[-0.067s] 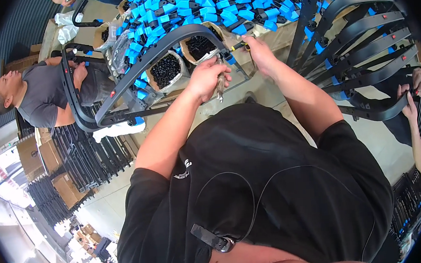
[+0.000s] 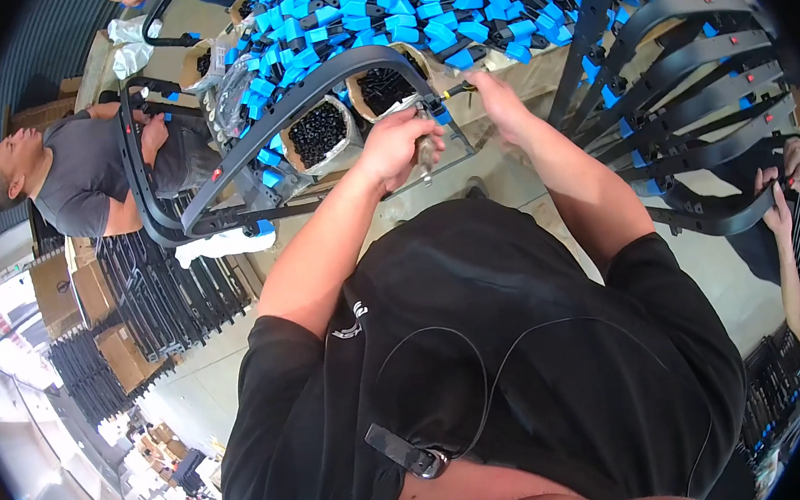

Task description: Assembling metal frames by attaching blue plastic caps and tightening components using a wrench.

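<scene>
Hands barely shift since a moment ago: our left hand [image 2: 398, 147] stays clamped on the driver tool [image 2: 426, 146], right hand [image 2: 497, 101] pinching the screwdriver [image 2: 456, 88] at the grey frame [image 2: 312, 88].

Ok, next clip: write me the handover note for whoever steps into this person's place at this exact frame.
Left hand: closed around a small metal tool held against the curved grey frame.
Right hand: fingers pinched on a thin dark driver-like tool at the frame's bend.
Nearby: two bags of small black parts behind the frame, a heap of blue-and-black clips beyond, finished-looking frames stacked on the right.
Done: frame positioned on the table, both tools on it.
Left: whatever fastening is under way at the bend; cannot tell how far along it is.
</scene>
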### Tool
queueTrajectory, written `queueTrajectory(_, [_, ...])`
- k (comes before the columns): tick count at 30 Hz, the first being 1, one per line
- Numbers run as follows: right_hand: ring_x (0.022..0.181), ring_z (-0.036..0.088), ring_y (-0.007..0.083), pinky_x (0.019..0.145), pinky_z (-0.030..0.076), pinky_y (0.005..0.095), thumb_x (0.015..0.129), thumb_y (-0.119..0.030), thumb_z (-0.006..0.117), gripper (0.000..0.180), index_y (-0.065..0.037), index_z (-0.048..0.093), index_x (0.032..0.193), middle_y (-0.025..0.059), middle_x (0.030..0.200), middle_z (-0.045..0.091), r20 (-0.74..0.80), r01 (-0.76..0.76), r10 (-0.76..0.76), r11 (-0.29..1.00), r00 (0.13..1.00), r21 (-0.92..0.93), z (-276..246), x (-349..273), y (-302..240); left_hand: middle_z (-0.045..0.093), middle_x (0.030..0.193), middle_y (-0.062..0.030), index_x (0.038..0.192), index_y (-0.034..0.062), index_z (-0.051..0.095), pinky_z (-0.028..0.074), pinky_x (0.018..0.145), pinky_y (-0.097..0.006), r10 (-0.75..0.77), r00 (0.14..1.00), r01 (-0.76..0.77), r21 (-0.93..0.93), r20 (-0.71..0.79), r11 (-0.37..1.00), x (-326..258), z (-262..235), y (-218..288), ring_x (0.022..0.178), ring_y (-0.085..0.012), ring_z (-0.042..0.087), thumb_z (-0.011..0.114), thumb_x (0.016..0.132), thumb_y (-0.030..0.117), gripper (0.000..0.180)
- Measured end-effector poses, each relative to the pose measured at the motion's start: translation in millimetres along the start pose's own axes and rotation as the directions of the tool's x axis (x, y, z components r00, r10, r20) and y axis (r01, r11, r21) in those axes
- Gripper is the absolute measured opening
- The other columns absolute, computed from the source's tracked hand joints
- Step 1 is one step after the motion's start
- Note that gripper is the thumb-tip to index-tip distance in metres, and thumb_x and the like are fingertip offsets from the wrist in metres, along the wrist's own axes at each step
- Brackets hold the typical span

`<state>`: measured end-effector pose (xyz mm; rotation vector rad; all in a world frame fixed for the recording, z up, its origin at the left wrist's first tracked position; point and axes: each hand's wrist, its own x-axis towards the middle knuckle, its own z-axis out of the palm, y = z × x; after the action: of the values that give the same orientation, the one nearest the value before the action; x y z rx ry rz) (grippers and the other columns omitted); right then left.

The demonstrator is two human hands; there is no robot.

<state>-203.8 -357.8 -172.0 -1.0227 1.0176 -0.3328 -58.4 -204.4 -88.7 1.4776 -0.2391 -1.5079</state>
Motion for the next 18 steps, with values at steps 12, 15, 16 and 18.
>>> queueTrajectory(12, [0.059,0.055,0.0083,0.049,0.040,0.0242,0.096,-0.054,0.065,0.042,-0.014,0.069,0.107,-0.0036,0.078,0.060,0.094,-0.174,0.196,0.964,0.976,-0.202,-3.2,4.9,-19.4,0.072,0.076,-0.0163,0.088,0.0005,0.071,0.055,0.060,-0.043,0.298,0.947,-0.130,0.709,-0.117,0.693,5.5,13.1,-29.1,0.067,-0.0298,0.071,0.082,0.069,0.013,0.025])
queueTrajectory(15, [0.055,0.054,0.0101,0.046,0.036,0.0249,0.094,-0.059,0.065,0.046,-0.014,0.066,0.099,-0.0031,0.072,0.057,0.018,-0.229,0.243,0.935,0.970,-0.271,6.4,8.1,-19.4,0.072,0.090,-0.0174,0.082,0.0062,0.072,0.056,0.073,-0.044,0.384,0.911,-0.085,0.839,-0.153,0.537,64.9,13.2,-93.2,0.087,-0.0336,0.072,0.076,0.069,0.010,0.014])
queueTrajectory(16, [0.055,0.054,0.0100,0.045,0.036,0.0252,0.093,-0.060,0.065,0.047,-0.013,0.065,0.100,-0.0028,0.071,0.057,0.014,-0.256,0.270,0.925,0.963,-0.280,-4.0,12.4,-17.3,0.072,0.088,-0.0200,0.088,0.0009,0.071,0.056,0.075,-0.043,0.378,0.908,-0.060,0.838,-0.180,0.543,54.6,20.6,-90.6,0.088,-0.0348,0.072,0.073,0.072,0.009,0.018])
queueTrajectory(18, [0.055,0.055,0.0102,0.045,0.036,0.0239,0.094,-0.059,0.065,0.048,-0.012,0.064,0.100,-0.0019,0.072,0.059,-0.028,-0.301,0.306,0.909,0.952,-0.290,-12.3,14.9,-17.7,0.071,0.086,-0.0225,0.094,-0.0044,0.070,0.056,0.076,-0.043,0.378,0.902,-0.035,0.835,-0.210,0.549,44.5,26.4,-70.9,0.088,-0.0361,0.071,0.069,0.075,0.009,0.023])
